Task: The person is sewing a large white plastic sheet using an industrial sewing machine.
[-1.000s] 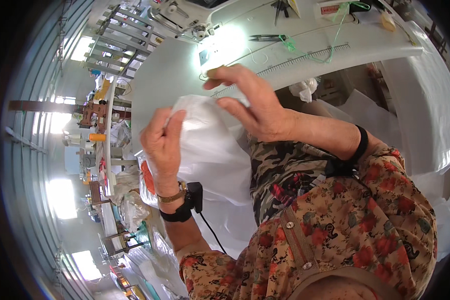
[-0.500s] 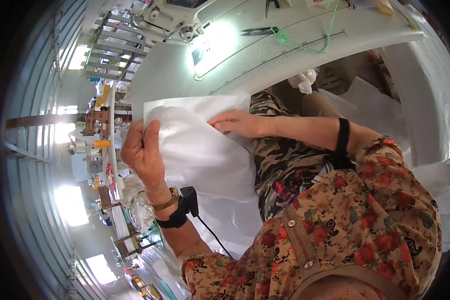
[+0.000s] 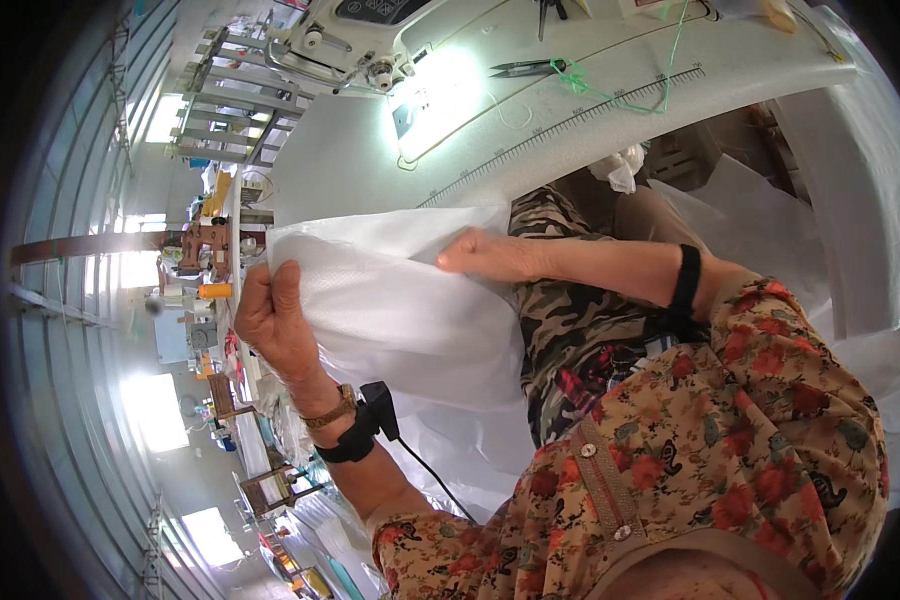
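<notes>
A white woven plastic sheet hangs over my lap, its upper edge along the near side of the sewing table. My left hand pinches the sheet's left edge between thumb and fingers. On the right, my right hand is closed on the sheet near its upper right part, with a fold running between the two hands. The sheet's lower part drapes down past my camouflage trousers.
A lit sewing machine stands on the white table, which bears a printed ruler scale. Thread snips and tangled green thread lie there. More white sheeting hangs at the right. Shelves and machines line the left.
My left hand has moved slightly left and down with the sheet edge. My right hand's fingers have closed more tightly, and the sheet is pulled flatter between the hands.
</notes>
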Tool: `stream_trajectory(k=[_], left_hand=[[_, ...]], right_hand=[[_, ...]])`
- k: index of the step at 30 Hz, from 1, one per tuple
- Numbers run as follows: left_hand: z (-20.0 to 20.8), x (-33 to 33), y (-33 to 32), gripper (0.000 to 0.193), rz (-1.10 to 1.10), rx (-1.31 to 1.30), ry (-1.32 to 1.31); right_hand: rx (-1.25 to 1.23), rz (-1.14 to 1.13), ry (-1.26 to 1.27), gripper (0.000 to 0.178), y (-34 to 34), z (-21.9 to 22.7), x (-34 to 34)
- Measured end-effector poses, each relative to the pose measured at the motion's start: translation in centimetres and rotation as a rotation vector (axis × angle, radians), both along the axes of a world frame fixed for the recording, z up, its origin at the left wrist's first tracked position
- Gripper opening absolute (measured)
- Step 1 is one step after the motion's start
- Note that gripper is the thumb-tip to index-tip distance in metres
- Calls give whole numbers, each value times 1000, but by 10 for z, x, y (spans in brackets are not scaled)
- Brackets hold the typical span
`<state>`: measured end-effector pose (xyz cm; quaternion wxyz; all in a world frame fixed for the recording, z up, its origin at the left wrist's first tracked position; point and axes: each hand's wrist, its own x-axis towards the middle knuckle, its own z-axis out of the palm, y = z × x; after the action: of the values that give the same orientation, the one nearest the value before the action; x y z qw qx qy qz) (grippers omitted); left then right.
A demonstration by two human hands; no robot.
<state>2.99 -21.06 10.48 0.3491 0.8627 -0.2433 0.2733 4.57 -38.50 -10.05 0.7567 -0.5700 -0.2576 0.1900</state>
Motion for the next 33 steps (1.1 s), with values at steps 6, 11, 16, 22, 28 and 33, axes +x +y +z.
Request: stream_trajectory(k=[6,11,16,22,28,33], left_hand=[[-1,9,7,22,6,-32,-48],[-7,7,8,23,50,-14,-63],[-9,3,7,23,41,-8,-58],[-10,1,2,23,22,-59,-26],[-10,0,-2,25,-3,-107,4],[-10,-5,-3,27,-10,-86,13]], right_hand=[[-157,-417,-535,34,-38,16,-51],[-634,-435,-742,29,-44,18,-67],[19,-368,-644,32,-35,14,-46],[369,97,123,32,-17,19,-22],[292,243,51,21,-1,29,-14],[-267,379,-423,36,8,31,-14]])
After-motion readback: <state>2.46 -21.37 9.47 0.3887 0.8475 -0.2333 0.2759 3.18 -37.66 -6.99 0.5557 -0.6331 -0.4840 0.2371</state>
